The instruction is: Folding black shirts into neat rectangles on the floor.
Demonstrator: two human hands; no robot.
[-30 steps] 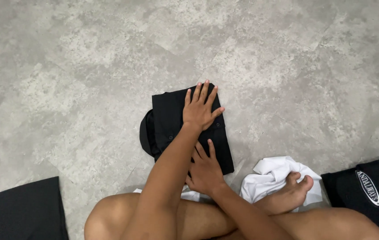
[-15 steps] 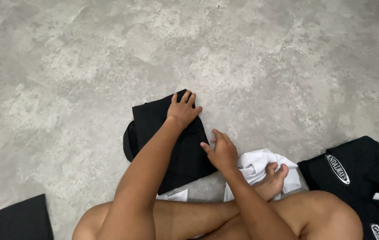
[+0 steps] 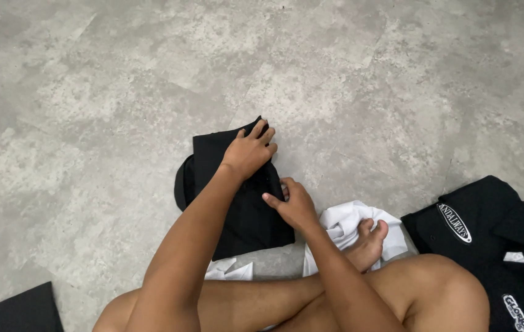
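Pressing folded black garment (image 3: 237,209), both hands (image 3: 251,152)

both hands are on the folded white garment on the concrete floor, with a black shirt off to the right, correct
Not quite: the folded garment under the hands is black, not white, as the head view shows. The left hand presses its far corner and the right hand rests at its right edge, on the concrete floor. The white cloth lies by the foot, and a black shirt does lie off to the right.
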